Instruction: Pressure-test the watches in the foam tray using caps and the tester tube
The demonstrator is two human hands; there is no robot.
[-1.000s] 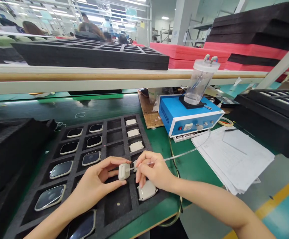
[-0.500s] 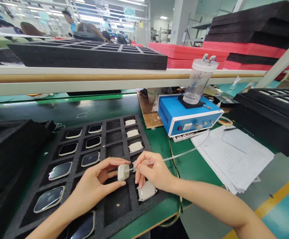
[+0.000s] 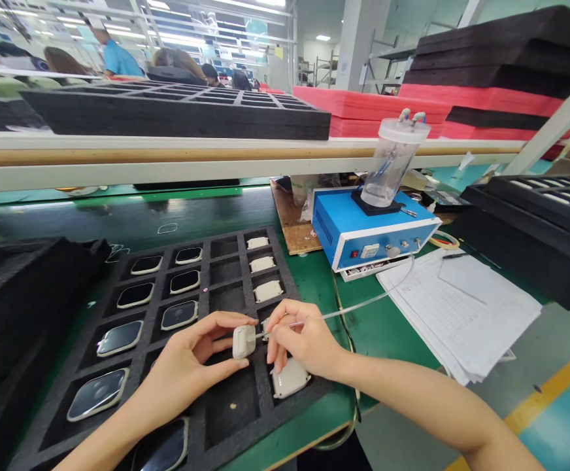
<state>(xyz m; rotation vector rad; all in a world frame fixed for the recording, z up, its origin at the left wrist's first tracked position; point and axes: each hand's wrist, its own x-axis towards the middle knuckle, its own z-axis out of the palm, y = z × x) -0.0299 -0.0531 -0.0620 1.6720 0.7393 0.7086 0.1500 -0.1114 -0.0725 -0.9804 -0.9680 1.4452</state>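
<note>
Between the thumb and fingers of my left hand is a small beige watch case, held on edge above the black foam tray. My right hand pinches the end of a clear thin tube, whose tip meets the right side of the case. Whether the tip touches the case or goes into it, I cannot tell. Beneath the right hand, a beige watch case lies in a tray pocket. Watch screens with beige frames fill the tray's left columns, and more cases sit along its right column.
The tube runs to a blue dispenser box bearing a clear cylinder. Paper sheets lie to its right. Black foam blocks stand at left, another foam tray on the shelf above. People sit in the background.
Both hands, the watch case and the tube stay practically where they were. In the background a person in blue has moved left and nearer.
</note>
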